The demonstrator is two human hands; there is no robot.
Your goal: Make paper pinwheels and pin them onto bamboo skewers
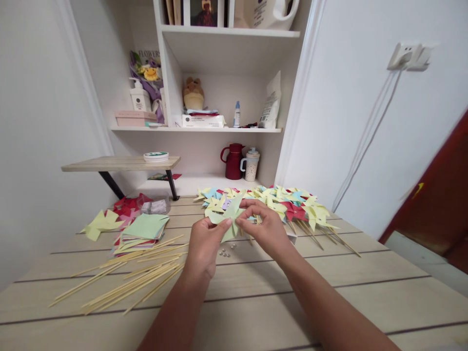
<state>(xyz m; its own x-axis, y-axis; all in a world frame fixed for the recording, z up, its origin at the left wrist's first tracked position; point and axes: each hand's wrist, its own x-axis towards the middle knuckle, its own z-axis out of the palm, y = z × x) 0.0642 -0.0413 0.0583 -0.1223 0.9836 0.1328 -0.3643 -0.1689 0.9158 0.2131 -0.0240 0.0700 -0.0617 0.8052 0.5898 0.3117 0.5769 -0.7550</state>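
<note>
Between my two hands, above the table, is a pale green paper pinwheel [231, 213] with folded blades. My left hand [204, 242] pinches it near the centre, thumb on the front. The thumb and fingers of my right hand [263, 225] close on it from the other side, near the middle. Whether a small part sits between the fingertips, I cannot tell. Several small metallic pieces [224, 253] lie on the table just below the hands. Behind the right hand lie many finished-looking pinwheels [294, 210] on sticks, mostly pale yellow, some red and blue.
Left of my hands are loose wooden sticks [135, 287], a stack of coloured paper squares [144, 227], a yellow paper pinwheel [99, 224] and a clear plastic box [156, 205]. A small raised shelf [109, 164] stands behind them. Farther back are a red jug [234, 162] and a tumbler [252, 165].
</note>
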